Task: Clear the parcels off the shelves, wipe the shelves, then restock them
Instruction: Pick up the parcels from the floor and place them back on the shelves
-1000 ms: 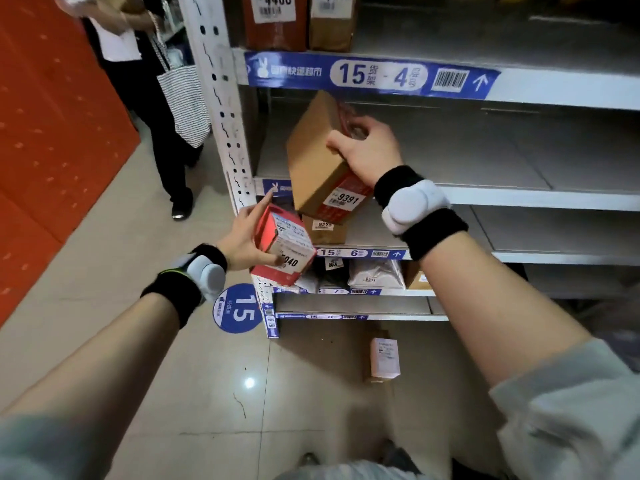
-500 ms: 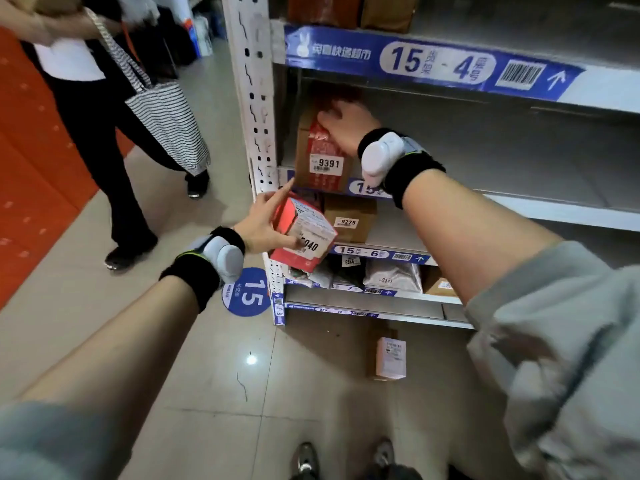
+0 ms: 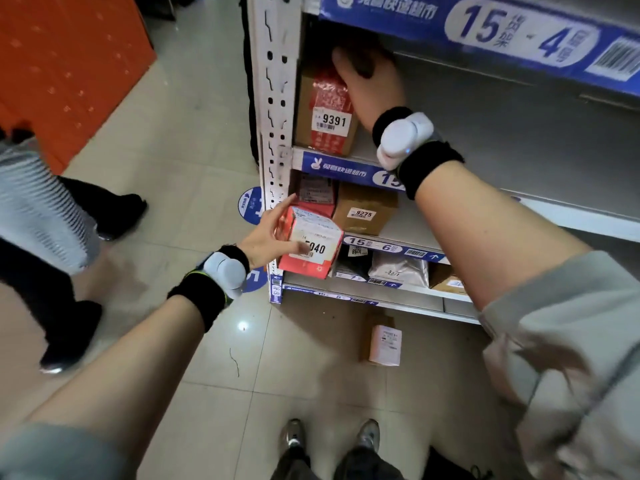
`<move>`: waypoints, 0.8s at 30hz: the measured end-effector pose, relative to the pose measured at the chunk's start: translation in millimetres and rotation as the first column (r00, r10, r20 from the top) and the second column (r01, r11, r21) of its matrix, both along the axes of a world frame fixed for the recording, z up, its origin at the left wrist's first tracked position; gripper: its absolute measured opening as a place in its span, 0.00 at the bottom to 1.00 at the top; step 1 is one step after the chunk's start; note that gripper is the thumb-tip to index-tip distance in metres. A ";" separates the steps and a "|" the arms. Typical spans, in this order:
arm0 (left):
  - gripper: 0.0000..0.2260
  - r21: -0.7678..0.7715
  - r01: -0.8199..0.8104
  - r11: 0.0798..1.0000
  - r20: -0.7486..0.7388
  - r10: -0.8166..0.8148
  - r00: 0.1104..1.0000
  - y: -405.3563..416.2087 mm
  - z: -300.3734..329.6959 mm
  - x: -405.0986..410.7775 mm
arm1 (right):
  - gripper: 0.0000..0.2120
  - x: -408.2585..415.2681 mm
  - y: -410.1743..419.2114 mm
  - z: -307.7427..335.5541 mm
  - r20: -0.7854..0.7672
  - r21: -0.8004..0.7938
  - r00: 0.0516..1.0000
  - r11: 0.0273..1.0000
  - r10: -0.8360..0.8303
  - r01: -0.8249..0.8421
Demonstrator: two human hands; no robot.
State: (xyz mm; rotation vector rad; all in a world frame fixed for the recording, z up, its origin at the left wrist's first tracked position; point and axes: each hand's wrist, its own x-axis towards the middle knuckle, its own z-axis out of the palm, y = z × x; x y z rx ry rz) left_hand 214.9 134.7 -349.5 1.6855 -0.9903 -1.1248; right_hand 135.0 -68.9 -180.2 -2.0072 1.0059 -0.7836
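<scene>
Both hands were busy at the white shelving unit (image 3: 273, 98). In the head view, the right hand (image 3: 372, 83) reached into the shelf under the 15-4 label and rested on the top right side of the brown parcel marked 9391 (image 3: 323, 109), which stood upright at the shelf's left end against the post; whether its fingers curled round the parcel could not be told. Lower and nearer, the left hand (image 3: 268, 233) gripped a red-and-white box marked 040 (image 3: 310, 245), held in front of the lower shelves.
</scene>
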 end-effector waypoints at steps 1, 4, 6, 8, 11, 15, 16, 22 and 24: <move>0.46 -0.013 -0.015 1.000 -0.024 0.015 1.000 0.0 1.3 1.8 | 0.30 -2.9 1.3 -2.6 0.045 0.031 0.999 1.000 0.000 -0.001; 0.44 -0.045 -0.064 0.997 -0.133 0.057 0.989 -0.3 7.5 8.7 | 0.36 -13.7 1.6 -14.3 0.161 0.138 0.986 0.990 -0.039 0.016; 0.41 -0.068 -0.076 0.995 -0.196 0.061 0.979 0.7 14.0 12.3 | 0.34 -21.7 0.5 -21.1 0.188 0.208 0.979 0.977 -0.077 0.037; 0.40 -0.089 -0.078 0.993 -0.288 0.049 0.956 2.1 18.3 14.4 | 0.29 -32.8 2.1 -31.5 0.269 0.279 0.947 0.955 -0.175 0.098; 0.39 -0.111 -0.129 0.985 -0.420 0.071 0.905 2.0 27.7 11.6 | 0.22 -57.1 14.7 -55.4 0.293 0.349 0.913 0.921 -0.284 0.175; 0.35 -0.041 -0.064 0.997 -0.462 0.038 0.886 -3.4 50.7 -5.5 | 0.08 -89.6 34.4 -74.3 0.213 0.280 0.966 0.956 -0.146 0.083; 0.37 -0.028 -0.034 0.999 -0.455 0.017 0.890 -4.3 55.0 -9.5 | 0.09 -95.3 39.4 -72.2 0.184 0.296 0.979 0.955 -0.085 0.028; 0.54 -0.087 0.084 0.993 -0.357 -0.110 0.928 -13.7 85.2 -45.9 | 0.40 -143.8 61.6 -47.5 0.058 0.672 0.960 0.700 0.275 -0.241; 0.56 -0.100 0.115 0.988 -0.330 -0.142 0.933 -15.2 95.7 -63.2 | 0.36 -169.5 60.0 -41.1 0.160 0.716 0.933 0.612 0.323 -0.335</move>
